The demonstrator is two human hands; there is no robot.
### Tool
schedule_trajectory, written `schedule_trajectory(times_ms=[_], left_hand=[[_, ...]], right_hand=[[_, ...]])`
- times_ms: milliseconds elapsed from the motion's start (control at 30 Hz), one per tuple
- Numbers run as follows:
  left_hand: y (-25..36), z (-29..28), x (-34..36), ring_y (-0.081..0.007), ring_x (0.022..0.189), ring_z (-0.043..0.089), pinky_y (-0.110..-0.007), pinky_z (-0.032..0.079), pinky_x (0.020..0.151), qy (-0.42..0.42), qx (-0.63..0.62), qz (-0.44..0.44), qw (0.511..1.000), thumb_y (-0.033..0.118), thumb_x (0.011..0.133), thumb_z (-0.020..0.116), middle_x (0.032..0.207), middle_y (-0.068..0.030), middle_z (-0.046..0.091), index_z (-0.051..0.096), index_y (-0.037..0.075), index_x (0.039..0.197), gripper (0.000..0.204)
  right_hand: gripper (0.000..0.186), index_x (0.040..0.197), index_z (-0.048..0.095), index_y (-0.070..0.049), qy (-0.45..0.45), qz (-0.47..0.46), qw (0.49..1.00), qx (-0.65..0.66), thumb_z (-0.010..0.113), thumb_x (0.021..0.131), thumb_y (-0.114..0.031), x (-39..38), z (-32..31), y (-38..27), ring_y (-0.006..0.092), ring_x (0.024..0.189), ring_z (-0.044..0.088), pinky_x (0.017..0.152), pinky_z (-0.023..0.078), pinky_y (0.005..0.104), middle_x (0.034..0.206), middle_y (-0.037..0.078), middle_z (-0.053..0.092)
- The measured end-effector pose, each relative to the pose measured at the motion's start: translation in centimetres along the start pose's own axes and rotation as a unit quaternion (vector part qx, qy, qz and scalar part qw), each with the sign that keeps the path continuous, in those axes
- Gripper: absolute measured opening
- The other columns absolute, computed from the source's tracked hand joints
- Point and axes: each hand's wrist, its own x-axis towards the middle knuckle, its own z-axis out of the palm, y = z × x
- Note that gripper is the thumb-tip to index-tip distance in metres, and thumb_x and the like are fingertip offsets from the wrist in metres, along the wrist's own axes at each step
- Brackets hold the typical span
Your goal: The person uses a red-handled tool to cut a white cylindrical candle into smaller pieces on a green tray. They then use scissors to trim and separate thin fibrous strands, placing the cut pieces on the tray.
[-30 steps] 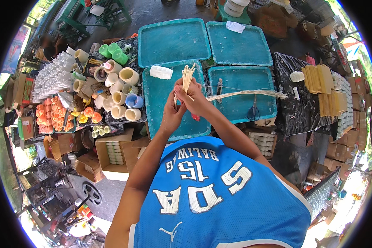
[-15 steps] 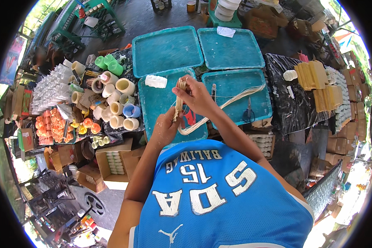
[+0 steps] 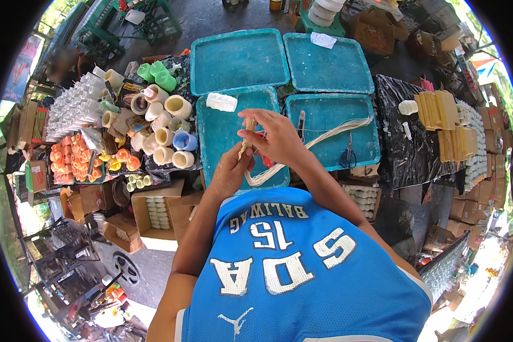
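Head view: string bundle (image 3: 263,178) bent above a teal tray (image 3: 216,130)
Left hand's (image 3: 231,167) fingers pinch it low; right hand's (image 3: 277,138) fingers curl round its upper part; its tail (image 3: 337,130) crosses another tray (image 3: 323,114) near scissors (image 3: 348,158); a slack pinch could let strands spread.

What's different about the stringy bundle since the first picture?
The pale strands' far end shifted left, back over the lower right tray. Nearer the hands, they now sag toward the person. The left hand and right hand still hold the bundle. The scissors stayed put.
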Motion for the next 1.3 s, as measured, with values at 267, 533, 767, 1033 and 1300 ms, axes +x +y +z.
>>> schedule_trajectory(times_ms=[267,533,767,1033,1300], left_hand=[[-0.9,-0.2,-0.6,-0.0097,0.07,0.05,-0.029,0.041,0.064,0.054,-0.045,0.003,0.998,0.029,0.114,0.05,0.075,-0.0012,0.056,0.06,0.003,0.107,0.029],[-1.5,0.3,-0.9,-0.0077,0.07,0.05,-0.026,0.04,0.064,0.076,-0.036,0.016,0.996,0.029,0.115,0.047,0.078,0.0013,0.056,0.059,0.006,0.106,0.027],[-1.4,0.9,-1.7,-0.0101,0.074,0.054,-0.028,0.043,0.068,0.049,-0.034,0.011,0.998,0.027,0.114,0.049,0.078,-0.0012,0.058,0.06,0.004,0.104,0.027],[-1.2,1.0,-2.6,-0.0098,0.072,0.047,-0.028,0.039,0.066,0.029,-0.129,-0.01,0.991,0.029,0.115,0.05,0.076,0.0002,0.052,0.058,0.006,0.099,0.029],[-1.6,0.9,-2.4,-0.0091,0.073,0.047,-0.027,0.039,0.066,0.015,-0.154,0.0,0.988,0.03,0.115,0.049,0.077,0.0011,0.052,0.058,0.006,0.1,0.029]], right_hand=[[0.038,0.123,0.068,-0.004,0.066,0.13,0.979,0.144,0.081,0.093,-0.024,-0.6,-1.8,-1.6,0.0212,0.092,0.071,0.081,0.056,0.0362,0.11,0.011,0.076],[0.021,0.1,0.075,0.001,0.008,0.214,0.96,0.178,0.077,0.097,-0.019,-3.2,0.1,-3.3,0.0114,0.077,0.068,0.068,0.052,0.0273,0.085,0.008,0.075],[0.022,0.102,0.074,0.003,0.017,0.262,0.935,0.239,0.076,0.099,-0.019,-3.0,0.6,-2.2,0.0099,0.077,0.068,0.063,0.052,0.0267,0.085,0.009,0.076],[0.022,0.109,0.074,-0.009,0.076,0.054,0.995,0.025,0.082,0.09,-0.017,-2.5,0.2,-2.3,0.0196,0.079,0.07,0.074,0.051,0.0345,0.094,0.006,0.072],[0.014,0.103,0.074,-0.007,0.039,0.063,0.997,0.031,0.079,0.091,-0.012,-2.4,-0.4,-2.8,0.0231,0.085,0.07,0.078,0.051,0.0376,0.096,0.007,0.071]])
